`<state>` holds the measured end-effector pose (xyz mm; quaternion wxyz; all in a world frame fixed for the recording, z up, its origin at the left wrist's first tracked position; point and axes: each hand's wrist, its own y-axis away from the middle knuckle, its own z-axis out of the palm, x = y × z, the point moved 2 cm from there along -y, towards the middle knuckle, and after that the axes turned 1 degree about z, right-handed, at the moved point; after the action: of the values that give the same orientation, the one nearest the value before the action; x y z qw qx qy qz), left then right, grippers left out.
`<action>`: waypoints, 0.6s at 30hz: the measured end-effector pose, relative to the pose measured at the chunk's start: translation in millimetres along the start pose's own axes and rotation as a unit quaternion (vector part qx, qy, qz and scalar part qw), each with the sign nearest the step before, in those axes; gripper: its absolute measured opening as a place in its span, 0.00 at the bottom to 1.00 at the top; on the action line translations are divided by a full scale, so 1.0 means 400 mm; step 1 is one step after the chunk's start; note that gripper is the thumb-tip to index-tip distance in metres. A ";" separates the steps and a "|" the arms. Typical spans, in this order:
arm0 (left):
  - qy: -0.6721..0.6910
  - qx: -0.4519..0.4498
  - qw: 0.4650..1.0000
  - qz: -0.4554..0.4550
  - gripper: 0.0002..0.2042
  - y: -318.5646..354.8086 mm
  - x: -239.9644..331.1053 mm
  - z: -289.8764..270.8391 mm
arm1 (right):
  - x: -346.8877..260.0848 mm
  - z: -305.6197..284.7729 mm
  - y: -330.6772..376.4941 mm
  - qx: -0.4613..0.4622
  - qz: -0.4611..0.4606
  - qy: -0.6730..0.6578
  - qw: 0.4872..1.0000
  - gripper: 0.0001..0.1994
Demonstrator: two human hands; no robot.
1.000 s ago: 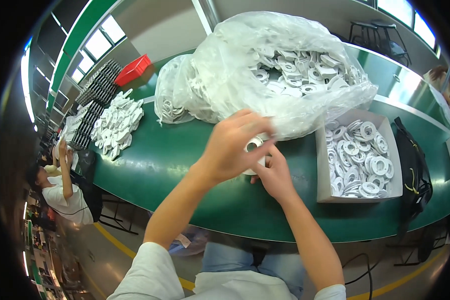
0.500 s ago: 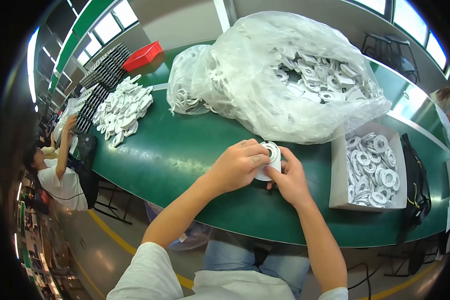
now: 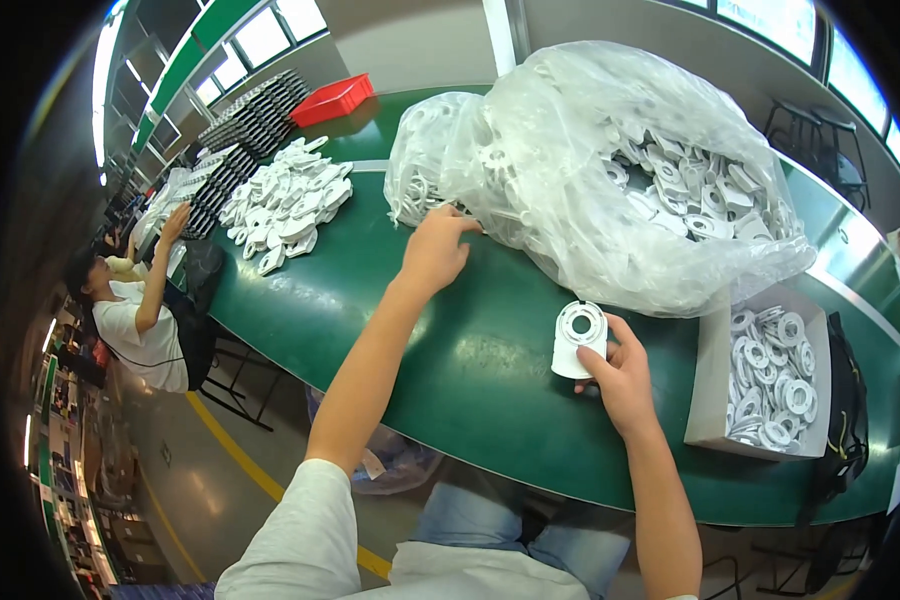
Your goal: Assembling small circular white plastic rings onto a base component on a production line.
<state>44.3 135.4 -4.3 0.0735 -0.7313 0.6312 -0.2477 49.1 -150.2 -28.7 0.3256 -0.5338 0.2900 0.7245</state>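
My right hand (image 3: 625, 378) grips a white plastic part (image 3: 566, 352) with a round hole in a raised ring at one end and a flat, squared body. The thumb presses on its face, and the part is held up over the table. Farther forward and to the left, my left hand (image 3: 437, 250) reaches to the near edge of a small clear plastic bag (image 3: 432, 135) of white rings. Its fingers look apart, with nothing visible in them; some fingertips are hard to make out against the bag.
A large clear bag (image 3: 560, 180) of similar white parts lies on the green table (image 3: 470, 400). On the right stands a white box (image 3: 708, 395) of white rings beside a black bag (image 3: 850, 400). To the left are piled white parts (image 3: 285, 205), stacked black trays (image 3: 255, 115), a red bin (image 3: 332, 100) and another person (image 3: 145, 335).
My left hand has left the white part and moved forward and left to the small bag. My right hand keeps the part alone. The view has shifted slightly.
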 end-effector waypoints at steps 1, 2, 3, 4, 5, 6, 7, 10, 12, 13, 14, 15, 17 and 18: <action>0.000 0.002 1.000 -0.001 0.10 -0.007 -0.019 0.029 | -0.001 -0.001 -0.002 -0.001 -0.001 0.001 1.000 0.20; -0.010 0.045 0.999 0.028 0.09 -0.012 -0.036 0.053 | 0.000 -0.004 -0.004 -0.002 -0.001 0.005 1.000 0.20; -0.015 0.084 0.995 0.055 0.08 -0.016 -0.030 0.065 | 0.002 -0.011 0.000 0.001 0.003 0.010 1.000 0.20; -0.026 0.093 0.994 0.055 0.06 -0.026 -0.034 0.071 | 0.004 -0.015 0.000 0.001 0.007 0.012 1.000 0.20; -0.024 0.092 0.994 0.052 0.06 -0.030 -0.037 0.081 | 0.005 -0.016 -0.001 0.002 0.004 0.006 1.000 0.20; -0.033 0.109 0.991 0.068 0.05 -0.037 -0.035 0.085 | 0.005 -0.016 -0.005 0.003 -0.002 -0.001 1.000 0.20; -0.043 0.127 0.987 0.084 0.04 -0.039 -0.035 0.087 | 0.005 -0.015 -0.004 0.003 0.003 -0.004 1.000 0.20; -0.036 0.102 0.988 0.106 0.04 -0.032 -0.028 0.076 | -0.003 -0.011 0.000 0.016 0.004 0.008 1.000 0.20; -0.027 0.086 0.990 0.112 0.04 -0.026 -0.034 0.069 | -0.004 -0.010 0.001 0.016 0.004 0.008 1.000 0.20; 0.054 0.078 0.991 0.096 0.04 -0.022 -0.049 0.066 | -0.004 -0.010 0.002 0.017 0.004 0.008 1.000 0.20; 0.135 0.070 0.985 0.079 0.04 -0.018 -0.063 0.062 | -0.004 -0.009 0.002 0.016 0.003 0.007 1.000 0.20; 0.135 0.070 0.985 0.080 0.04 -0.015 -0.067 0.052 | -0.003 -0.010 0.003 0.013 0.002 0.009 1.000 0.20; 0.381 -0.017 0.920 -0.095 0.05 -0.007 -0.089 0.046 | -0.001 -0.012 0.003 0.011 -0.001 0.011 1.000 0.20; 0.476 -0.008 0.872 -0.117 0.06 -0.003 -0.101 0.045 | -0.001 -0.012 0.003 0.009 0.001 0.012 1.000 0.20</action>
<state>50.5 170.6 -30.3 -0.2713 -0.5941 0.5017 -0.5672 50.8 -154.6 -29.6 0.3267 -0.5391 0.3009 0.7156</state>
